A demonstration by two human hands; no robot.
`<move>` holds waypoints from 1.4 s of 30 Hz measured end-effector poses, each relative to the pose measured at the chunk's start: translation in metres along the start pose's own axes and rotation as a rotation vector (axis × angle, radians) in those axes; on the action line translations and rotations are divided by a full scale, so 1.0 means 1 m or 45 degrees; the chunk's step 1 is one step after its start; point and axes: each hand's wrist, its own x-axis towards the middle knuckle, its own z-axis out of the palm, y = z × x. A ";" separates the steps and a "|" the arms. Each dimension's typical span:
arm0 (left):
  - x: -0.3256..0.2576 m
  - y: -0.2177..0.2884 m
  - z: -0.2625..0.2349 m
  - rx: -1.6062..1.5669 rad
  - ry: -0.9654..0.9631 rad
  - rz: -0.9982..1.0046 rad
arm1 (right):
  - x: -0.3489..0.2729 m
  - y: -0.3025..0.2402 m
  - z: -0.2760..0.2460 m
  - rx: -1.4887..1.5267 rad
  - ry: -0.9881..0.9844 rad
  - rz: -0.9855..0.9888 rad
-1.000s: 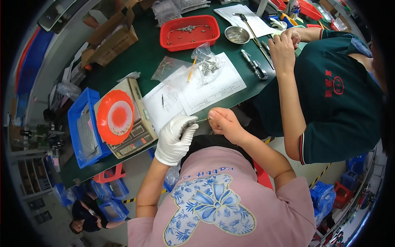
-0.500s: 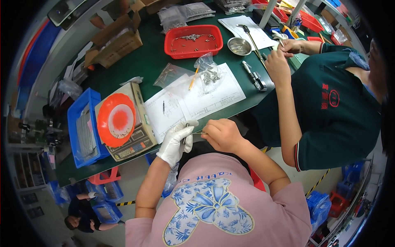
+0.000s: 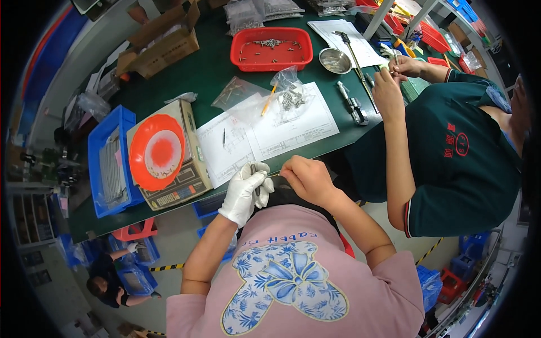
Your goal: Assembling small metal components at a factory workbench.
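My left hand [image 3: 246, 191], in a white glove, and my bare right hand [image 3: 307, 179] meet just off the near edge of the green table [image 3: 208, 79], above my pink shirt. Both pinch a thin metal pin [image 3: 274, 174] that spans the gap between them. A small dark piece sticks up from the gloved fingers; what it is I cannot tell. Just beyond my hands lie white drawing sheets [image 3: 265, 132] with a clear bag of small metal parts [image 3: 290, 97] on them.
An orange dish [image 3: 156, 151] sits on a boxy scale beside a blue bin [image 3: 110, 163]. A red tray [image 3: 271, 48], metal bowl [image 3: 335, 60], caliper [image 3: 355, 108] and cardboard box [image 3: 163, 45] lie farther back. A co-worker in dark green [image 3: 451, 152] handles small parts at the right.
My hands stay together on the pin, shifting only slightly. The table has slid a little lower in view, and the co-worker's hands have moved closer together.
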 end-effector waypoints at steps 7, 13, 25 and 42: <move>-0.003 -0.012 0.003 0.191 0.023 0.305 | -0.004 0.003 0.000 0.413 -0.221 0.311; 0.000 -0.004 -0.014 -0.348 -0.171 -0.325 | 0.001 -0.005 -0.006 -0.094 -0.136 -0.255; 0.000 -0.007 -0.012 0.101 -0.031 -0.077 | 0.000 -0.004 0.001 0.104 -0.135 -0.054; -0.001 -0.020 -0.015 0.015 -0.039 0.054 | -0.008 0.000 0.008 0.382 -0.182 0.276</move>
